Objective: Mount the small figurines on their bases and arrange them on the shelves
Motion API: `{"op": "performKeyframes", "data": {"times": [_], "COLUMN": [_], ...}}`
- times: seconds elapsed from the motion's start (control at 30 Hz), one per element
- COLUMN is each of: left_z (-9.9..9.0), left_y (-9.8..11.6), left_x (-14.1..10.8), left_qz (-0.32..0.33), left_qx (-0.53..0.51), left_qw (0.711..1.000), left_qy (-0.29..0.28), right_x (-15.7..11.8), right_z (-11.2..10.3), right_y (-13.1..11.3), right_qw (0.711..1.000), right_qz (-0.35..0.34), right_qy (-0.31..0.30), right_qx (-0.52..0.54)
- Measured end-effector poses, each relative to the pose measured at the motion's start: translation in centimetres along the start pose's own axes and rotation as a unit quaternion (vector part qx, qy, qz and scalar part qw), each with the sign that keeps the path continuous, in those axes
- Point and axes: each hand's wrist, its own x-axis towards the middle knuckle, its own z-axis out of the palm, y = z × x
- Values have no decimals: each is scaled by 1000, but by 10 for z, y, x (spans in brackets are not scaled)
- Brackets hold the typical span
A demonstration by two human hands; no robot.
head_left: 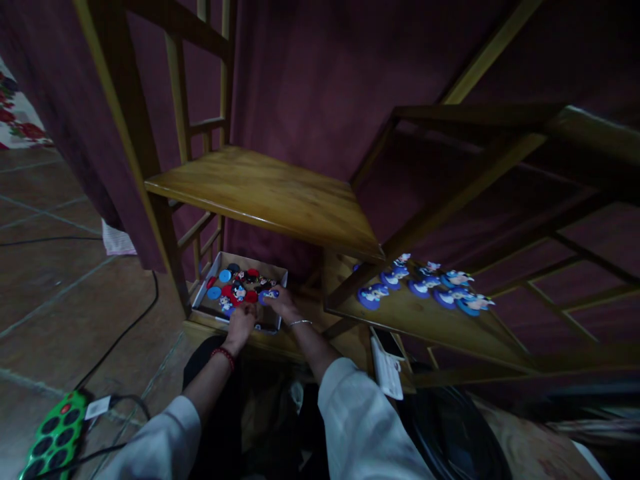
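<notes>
A shallow white box (199, 301) on the low shelf at the left holds several small figurines and round bases in red, blue and black. Over its right side, my right hand (281, 301) is closed on a figurine with a purple-blue base (269, 295). My left hand (243, 320) reaches over the box's front edge with fingers bent down among the pieces; what they hold, if anything, is too small to tell. Several figurines on blue and purple bases (371, 295) stand in rows on the wooden shelf (400, 319) to the right.
An upper wooden shelf (270, 193) juts out above the box, with upright posts beside it. A phone (387, 343) and a white object (386, 373) lie below the right shelf. A green power strip (57, 437) with cables is on the floor at the left.
</notes>
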Motion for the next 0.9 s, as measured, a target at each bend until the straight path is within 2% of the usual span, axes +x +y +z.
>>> {"op": "performKeyframes", "data": {"times": [0.07, 0.17, 0.23, 0.37, 0.47, 0.63, 0.8, 0.9], "left_z": [-2, -3, -4, -4, -2, 1, 5, 5], "left_y": [3, 10, 15, 21, 21, 17, 15, 14], "left_x": [1, -4, -10, -25, -36, -49, -52, -50], "left_qz": [-64, -134, -154, -155, -141, -106, -101, -98], "left_qx": [-200, -416, -479, -543, -566, -572, -578, -581], "left_qw": [978, 898, 859, 815, 800, 800, 797, 794], "left_qy": [5, -52, -97, -132, -140, -149, -145, -147], "right_x": [-8, -22, -31, -45, -52, -60, -63, -60], "right_z": [-4, -9, -12, -19, -25, -33, -35, -33], "right_y": [-5, -14, -19, -27, -28, -25, -21, -16], "right_qw": [999, 997, 997, 998, 999, 998, 997, 997], "right_qz": [18, 16, 13, 11, -6, -46, -54, -55], "right_qy": [0, -14, -23, -37, -36, -38, -28, -19], "right_qx": [39, 73, 76, 52, 32, -6, -56, -49]}}
